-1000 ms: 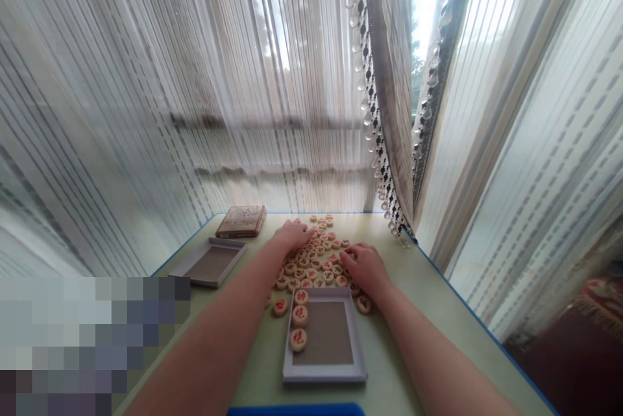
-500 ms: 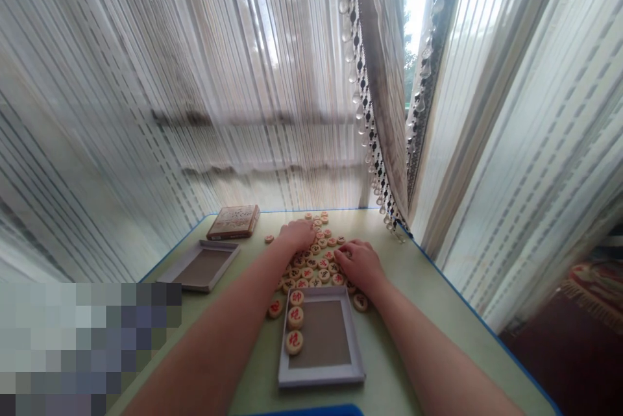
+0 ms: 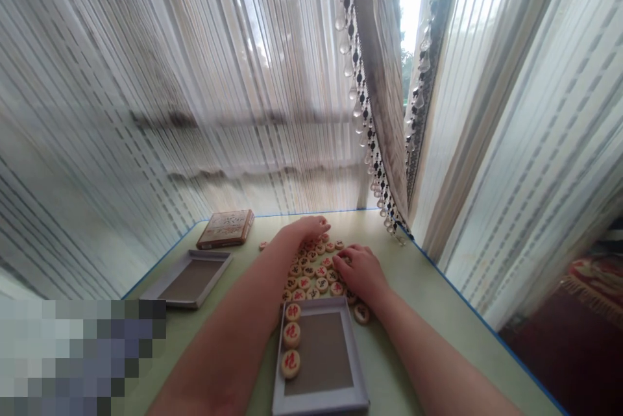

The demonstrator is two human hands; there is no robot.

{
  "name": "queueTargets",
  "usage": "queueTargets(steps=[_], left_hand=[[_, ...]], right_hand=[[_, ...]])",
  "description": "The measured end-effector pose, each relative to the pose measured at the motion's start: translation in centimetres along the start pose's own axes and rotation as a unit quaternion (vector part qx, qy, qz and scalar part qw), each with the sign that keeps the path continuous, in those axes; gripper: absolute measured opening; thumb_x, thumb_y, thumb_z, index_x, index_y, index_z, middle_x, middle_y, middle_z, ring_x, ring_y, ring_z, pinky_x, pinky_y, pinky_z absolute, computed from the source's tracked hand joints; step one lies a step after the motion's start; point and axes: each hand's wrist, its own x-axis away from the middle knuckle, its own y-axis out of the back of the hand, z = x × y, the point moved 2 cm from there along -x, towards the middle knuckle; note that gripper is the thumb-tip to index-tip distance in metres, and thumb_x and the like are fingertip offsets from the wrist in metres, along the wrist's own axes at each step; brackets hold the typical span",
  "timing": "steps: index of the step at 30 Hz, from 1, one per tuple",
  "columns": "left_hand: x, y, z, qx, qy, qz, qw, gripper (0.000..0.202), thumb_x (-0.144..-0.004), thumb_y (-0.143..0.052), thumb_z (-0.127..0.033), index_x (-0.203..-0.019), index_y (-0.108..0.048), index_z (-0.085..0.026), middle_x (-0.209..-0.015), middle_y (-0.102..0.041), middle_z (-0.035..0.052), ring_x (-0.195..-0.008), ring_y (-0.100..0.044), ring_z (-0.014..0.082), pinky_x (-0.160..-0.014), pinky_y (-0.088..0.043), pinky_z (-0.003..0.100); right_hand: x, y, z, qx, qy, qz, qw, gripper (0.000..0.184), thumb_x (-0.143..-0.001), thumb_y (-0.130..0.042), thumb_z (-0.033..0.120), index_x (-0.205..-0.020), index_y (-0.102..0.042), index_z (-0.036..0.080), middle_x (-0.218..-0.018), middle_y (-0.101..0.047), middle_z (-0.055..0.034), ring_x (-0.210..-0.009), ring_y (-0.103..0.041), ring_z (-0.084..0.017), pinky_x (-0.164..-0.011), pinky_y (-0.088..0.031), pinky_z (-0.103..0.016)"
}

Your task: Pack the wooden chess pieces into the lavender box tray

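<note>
- Pieces (image 3: 321, 271): a crowded heap of round discs on the worktop (image 3: 413, 280), lying between the hands and just beyond the tray (image 3: 321, 401). No long axis to a disc; the tray's long side runs away from the person.
- Left hand (image 3: 311, 230): at the heap's far end, forearm along its left side, fingers curled at a small piece (pinched or merely touched, cannot tell).
- Right hand (image 3: 363, 270): on the heap's right flank, fingers bent inward over the edge pieces; whether they hold one, cannot tell.
- Main relation: tray lies on the person's side of both sets of fingers; right hand is the nearer to it.
- In tray: three red discs (image 3: 291, 335) in a column along the left wall.
- Dark-marked disc (image 3: 361, 313): outside, just beside the tray's far right corner.
</note>
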Motion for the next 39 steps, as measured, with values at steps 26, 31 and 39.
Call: queueTargets(steps=[26, 31, 39], left_hand=[[9.6, 4.9, 3.7, -0.069, 0.066, 0.021, 0.995, 0.041, -0.080, -0.042, -0.021, -0.119, -0.055, -0.019, -0.129, -0.052, 0.0076, -0.116, -0.050, 0.0232, -0.097, -0.038, 0.033], [12.9, 3.2, 8.0, 0.137, 0.086, -0.012, 0.987, 0.056, -0.073, -0.040, -0.009, -0.129, -0.042, -0.015, -0.128, -0.053, 0.0105, -0.119, -0.047, 0.0191, -0.099, -0.037, 0.031], [14.6, 3.7, 9.5, 0.279, 0.097, 0.011, 0.955, 0.067, -0.059, -0.048, -0.002, -0.125, -0.045, -0.009, -0.118, -0.058, 0.0165, -0.099, -0.060, 0.0214, -0.083, -0.049, 0.032]], right_hand=[[0.6, -0.3, 0.3, 0.013, 0.015, 0.059, 0.998, 0.049, -0.086, -0.034, 0.045, -0.131, -0.044, 0.030, -0.137, -0.044, 0.0030, -0.121, -0.037, -0.027, -0.099, -0.026, -0.043], [0.6, -0.1, 0.4, 0.005, 0.020, 0.062, 0.998, 0.042, -0.087, -0.031, 0.046, -0.118, -0.057, 0.032, -0.129, -0.052, 0.0040, -0.118, -0.042, -0.025, -0.099, -0.027, -0.043], [0.6, -0.5, 0.1, 0.010, 0.074, 0.055, 0.996, 0.044, -0.088, -0.033, 0.045, -0.124, -0.053, 0.029, -0.134, -0.048, 0.0024, -0.123, -0.040, -0.024, -0.103, -0.023, -0.041]])
